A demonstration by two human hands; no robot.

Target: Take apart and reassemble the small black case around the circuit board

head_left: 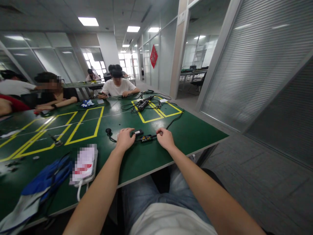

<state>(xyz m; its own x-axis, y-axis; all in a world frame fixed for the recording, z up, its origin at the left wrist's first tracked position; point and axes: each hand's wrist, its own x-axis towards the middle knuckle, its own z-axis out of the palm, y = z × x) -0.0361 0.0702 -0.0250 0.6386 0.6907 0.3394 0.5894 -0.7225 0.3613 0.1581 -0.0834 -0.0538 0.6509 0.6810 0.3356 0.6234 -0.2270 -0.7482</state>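
Note:
A small black box (146, 138) with orange-ringed round parts on its face lies on the green table between my two hands. Just behind it is a flat black piece with a white label (139, 132), close to my left fingertips. My left hand (125, 139) curls over the black cable to the left of the box; the palm hides part of that cable. Beyond this hand, the cable ends in a round black plug (108, 132). At the box's right end, my right hand (165, 139) pinches the cable (173, 120), which runs on toward the back right.
Black tools with tangled cables (144, 103) lie inside yellow tape outlines ahead. On my left are a phone-like device (84, 163) with a white cord and blue-and-grey gloves (45, 181). Other people sit around the table, one person (119, 86) opposite. The table's edge (171, 163) runs before my lap.

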